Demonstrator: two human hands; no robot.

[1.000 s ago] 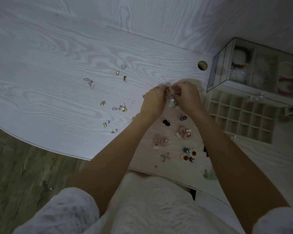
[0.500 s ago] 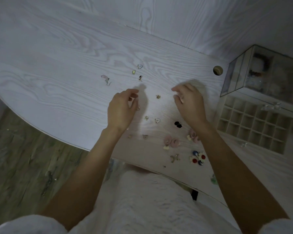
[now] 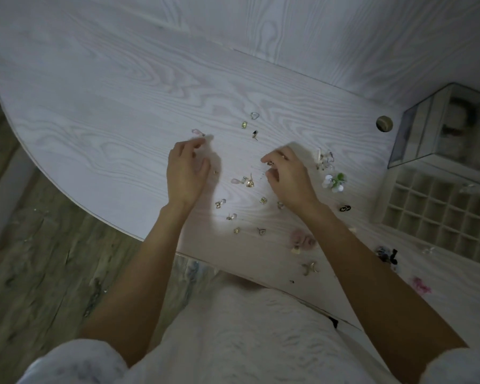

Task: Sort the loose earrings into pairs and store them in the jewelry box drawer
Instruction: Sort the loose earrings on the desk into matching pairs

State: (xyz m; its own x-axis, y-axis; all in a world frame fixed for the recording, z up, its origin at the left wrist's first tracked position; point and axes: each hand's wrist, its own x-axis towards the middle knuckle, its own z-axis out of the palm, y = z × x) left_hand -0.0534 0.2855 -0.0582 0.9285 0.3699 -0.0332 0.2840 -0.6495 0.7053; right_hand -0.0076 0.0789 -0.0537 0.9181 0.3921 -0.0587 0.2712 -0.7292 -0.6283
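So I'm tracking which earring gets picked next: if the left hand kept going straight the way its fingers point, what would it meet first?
Probably the small pink teardrop earring, just beyond the left hand; its height above the table is unclear.

No readable txt, labels or nos. anywhere (dim pic, earrings too small to tell).
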